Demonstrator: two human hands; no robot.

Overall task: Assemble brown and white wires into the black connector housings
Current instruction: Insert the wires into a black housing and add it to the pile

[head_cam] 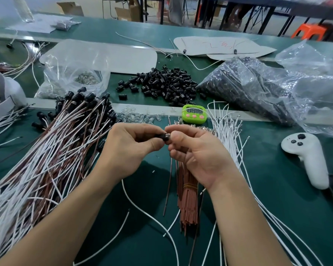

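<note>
Assembling by hand: left hand (129, 148) pinches the black connector housing (163, 136) over the middle of the bench (277, 208); right hand (196, 150), fingers (183, 129) curled, pinches a brown wire (169, 181) at the housing's mouth (judged best fed straight, terminal square to its cavity, pushed until it latches).

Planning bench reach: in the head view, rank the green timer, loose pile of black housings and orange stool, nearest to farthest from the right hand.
1. green timer, just beyond the right hand.
2. loose pile of black housings, farther back, slightly left.
3. orange stool, far back right, off the table.
</note>
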